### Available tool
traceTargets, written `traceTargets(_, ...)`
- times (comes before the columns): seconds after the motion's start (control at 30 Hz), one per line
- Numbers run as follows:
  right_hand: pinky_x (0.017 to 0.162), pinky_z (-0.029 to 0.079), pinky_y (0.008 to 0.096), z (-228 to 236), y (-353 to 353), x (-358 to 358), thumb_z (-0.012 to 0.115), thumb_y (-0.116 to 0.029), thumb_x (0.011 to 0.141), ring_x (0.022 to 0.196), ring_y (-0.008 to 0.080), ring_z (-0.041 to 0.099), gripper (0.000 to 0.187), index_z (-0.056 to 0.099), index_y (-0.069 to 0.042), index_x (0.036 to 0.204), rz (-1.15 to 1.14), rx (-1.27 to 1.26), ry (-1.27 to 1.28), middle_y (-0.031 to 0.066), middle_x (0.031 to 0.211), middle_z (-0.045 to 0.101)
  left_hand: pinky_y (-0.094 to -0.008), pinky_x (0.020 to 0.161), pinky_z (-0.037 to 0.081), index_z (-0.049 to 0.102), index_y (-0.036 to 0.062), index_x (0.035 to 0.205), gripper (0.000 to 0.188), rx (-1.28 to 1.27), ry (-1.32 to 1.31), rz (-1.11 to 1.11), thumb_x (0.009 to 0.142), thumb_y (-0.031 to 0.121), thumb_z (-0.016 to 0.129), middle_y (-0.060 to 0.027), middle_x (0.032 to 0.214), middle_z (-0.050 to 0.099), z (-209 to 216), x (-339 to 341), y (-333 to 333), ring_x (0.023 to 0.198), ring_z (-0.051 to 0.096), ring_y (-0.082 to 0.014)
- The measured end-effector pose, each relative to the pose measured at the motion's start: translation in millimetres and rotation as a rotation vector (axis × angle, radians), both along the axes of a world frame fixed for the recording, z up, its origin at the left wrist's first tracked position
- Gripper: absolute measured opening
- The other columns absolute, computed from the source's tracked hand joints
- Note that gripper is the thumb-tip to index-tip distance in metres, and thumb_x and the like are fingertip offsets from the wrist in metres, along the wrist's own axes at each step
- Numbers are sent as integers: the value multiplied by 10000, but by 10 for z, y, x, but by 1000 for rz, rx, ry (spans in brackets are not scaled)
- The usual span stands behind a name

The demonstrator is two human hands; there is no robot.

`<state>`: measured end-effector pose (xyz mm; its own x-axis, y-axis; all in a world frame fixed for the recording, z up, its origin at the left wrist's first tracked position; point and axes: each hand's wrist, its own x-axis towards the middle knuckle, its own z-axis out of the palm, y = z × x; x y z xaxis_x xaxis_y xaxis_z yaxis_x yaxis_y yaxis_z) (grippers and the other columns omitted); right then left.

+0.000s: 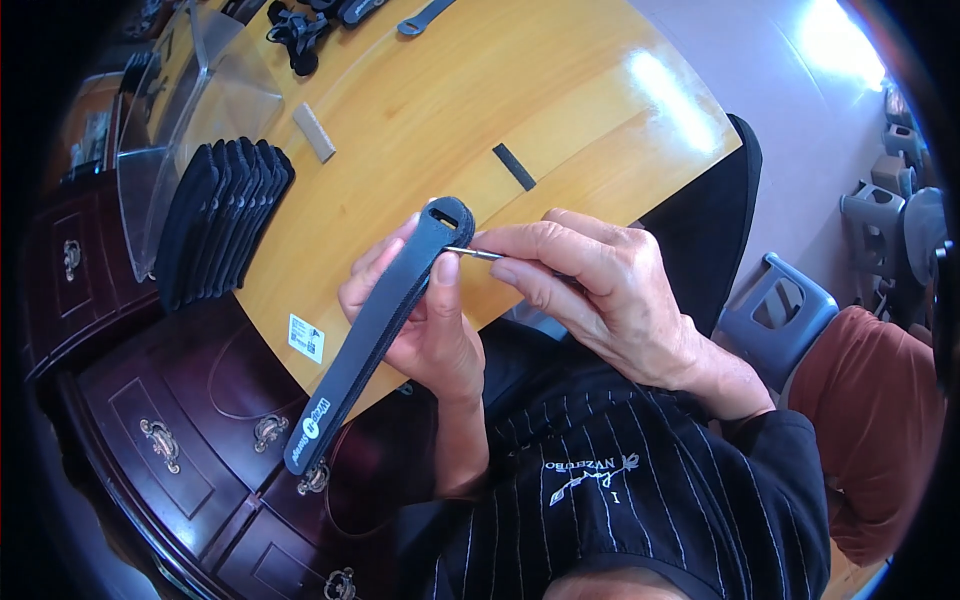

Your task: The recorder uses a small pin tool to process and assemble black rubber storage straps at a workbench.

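My left hand (pixel 425 320) is closed round a bundle of long dark grey straps (pixel 375 325), held slantwise over the table's near edge. The top strap has white print at its lower end and a slot in its rounded upper end. My right hand (pixel 610 290) pinches a slim metal-tipped tool (pixel 470 253), whose exact kind I cannot tell. Its tip meets the edge of the bundle just below the slotted end, close to my left thumb. My right fingers hide most of its handle.
Several black straps stand in a row (pixel 225 222) at the table's left edge, beside a clear plastic panel (pixel 165 190). A beige strip (pixel 314 132), a black strip (pixel 514 167) and a white label (pixel 306 338) lie on the wooden table (pixel 420 110). A grey stool (pixel 775 310) stands right.
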<state>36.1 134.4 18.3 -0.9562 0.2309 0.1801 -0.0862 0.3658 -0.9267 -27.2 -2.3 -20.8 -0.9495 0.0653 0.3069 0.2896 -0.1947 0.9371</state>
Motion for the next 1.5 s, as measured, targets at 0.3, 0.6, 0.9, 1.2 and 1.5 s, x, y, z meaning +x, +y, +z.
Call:
traceTargets(0.3, 588, 509, 290, -8, 13, 1, 613, -135, 898, 667, 213, 642, 185, 657, -15, 1032, 28, -56, 46, 121, 790, 644, -398, 913, 529, 447, -1, 1123, 400, -175, 262, 3, 794, -93, 656, -204, 1127, 533, 12, -37, -28, 1045, 605, -315)
traceTargets(0.6, 653, 528, 319, 2, 59, 18, 584, -136, 911, 738, 266, 666, 207, 642, 6, 1051, 42, -330, -93, 159, 841, 660, -403, 933, 511, 450, 10, 1120, 396, -68, 167, -16, 796, -86, 657, -204, 1126, 526, -34, -12, 24, 1060, 591, -303)
traceTargets(0.9, 665, 537, 326, 9, 46, 23, 576, -141, 915, 753, 272, 673, 211, 644, -4, 1061, 61, -167, -19, 159, 829, 661, -356, 895, 524, 486, 37, 1087, 290, -32, 143, -6, 844, -37, 625, -150, 1108, 548, -25, -9, 44, 1007, 597, -217)
traceTargets(1.2, 550, 472, 238, 44, 92, 28, 553, -183, 955, 601, 110, 592, 209, 627, -12, 1050, 94, -559, -264, 71, 679, 592, -378, 926, 517, 443, 3, 1118, 388, -43, 196, -18, 802, -93, 647, -191, 1115, 537, -45, -12, 62, 1045, 598, -284)
traceTargets(1.5, 486, 379, 217, -63, 108, 34, 513, -222, 985, 552, 45, 468, 229, 596, -26, 1071, 120, -600, -267, -13, 620, 489, -427, 909, 538, 424, -9, 1130, 402, -273, 433, -29, 808, -94, 648, -209, 1149, 482, -112, -73, 59, 1078, 583, -374)
